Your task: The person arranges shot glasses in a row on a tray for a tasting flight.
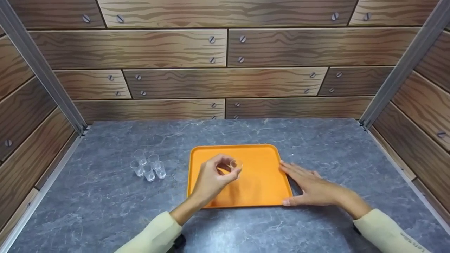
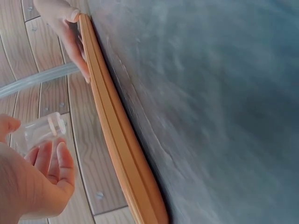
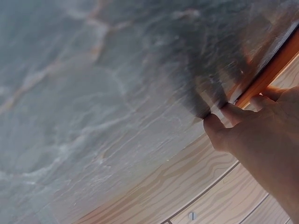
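Over the middle of an orange tray [image 1: 260,189], my left hand [image 1: 212,175] pinches a small clear shot glass [image 1: 237,163] between thumb and fingers. The left wrist view shows this glass [image 2: 44,130] held above the level of the tray's edge [image 2: 110,119]. My right hand [image 1: 313,186] lies at the tray's right side, its fingers extended along the rim and its thumb by the near right corner. In the right wrist view, the right hand's fingertips [image 3: 212,122] are down at the table beside the tray.
Several more clear shot glasses [image 1: 149,172] stand in a cluster on the grey marbled table [image 1: 105,211], left of the tray. Wood-patterned walls [image 1: 225,49] with metal corner posts [image 1: 397,70] enclose the table's back and sides.
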`<state>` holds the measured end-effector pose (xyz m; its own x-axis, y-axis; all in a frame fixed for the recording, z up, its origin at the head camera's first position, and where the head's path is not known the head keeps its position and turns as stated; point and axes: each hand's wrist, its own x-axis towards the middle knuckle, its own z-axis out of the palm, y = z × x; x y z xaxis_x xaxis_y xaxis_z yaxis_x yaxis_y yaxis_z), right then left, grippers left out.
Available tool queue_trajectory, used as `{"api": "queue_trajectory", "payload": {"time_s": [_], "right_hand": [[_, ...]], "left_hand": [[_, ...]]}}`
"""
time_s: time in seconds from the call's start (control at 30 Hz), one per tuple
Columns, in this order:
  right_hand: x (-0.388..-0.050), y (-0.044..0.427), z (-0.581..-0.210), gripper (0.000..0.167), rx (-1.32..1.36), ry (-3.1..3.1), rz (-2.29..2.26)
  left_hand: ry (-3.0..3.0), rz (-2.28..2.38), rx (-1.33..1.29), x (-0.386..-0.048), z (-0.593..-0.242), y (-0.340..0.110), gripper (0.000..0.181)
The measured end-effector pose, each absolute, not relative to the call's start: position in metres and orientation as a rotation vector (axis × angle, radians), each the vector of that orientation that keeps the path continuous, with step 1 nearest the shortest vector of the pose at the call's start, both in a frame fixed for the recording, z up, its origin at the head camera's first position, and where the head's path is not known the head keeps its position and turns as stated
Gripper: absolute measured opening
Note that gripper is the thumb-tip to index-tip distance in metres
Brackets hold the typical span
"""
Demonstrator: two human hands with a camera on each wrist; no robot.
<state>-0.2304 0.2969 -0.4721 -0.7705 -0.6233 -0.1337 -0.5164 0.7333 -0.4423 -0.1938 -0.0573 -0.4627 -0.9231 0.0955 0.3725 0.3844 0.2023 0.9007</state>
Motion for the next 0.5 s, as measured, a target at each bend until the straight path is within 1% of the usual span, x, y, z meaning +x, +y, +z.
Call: {"api": "queue_trajectory", "payload": {"time_s": [0.33, 0.5], "right_hand": [[-0.228, 0.296, -0.474, 0.113, -0.885, 2.672, -0.571], [-0.228, 0.296, -0.473, 0.113, -0.88, 2.671, -0.57]], "left_hand": [[-2.304, -1.805, -0.451, -0.198, -0.465, -0.029, 0.021], [-2.269, -1.85, -0.431, -0.206, -0.464, -0.016, 0.022]]}}
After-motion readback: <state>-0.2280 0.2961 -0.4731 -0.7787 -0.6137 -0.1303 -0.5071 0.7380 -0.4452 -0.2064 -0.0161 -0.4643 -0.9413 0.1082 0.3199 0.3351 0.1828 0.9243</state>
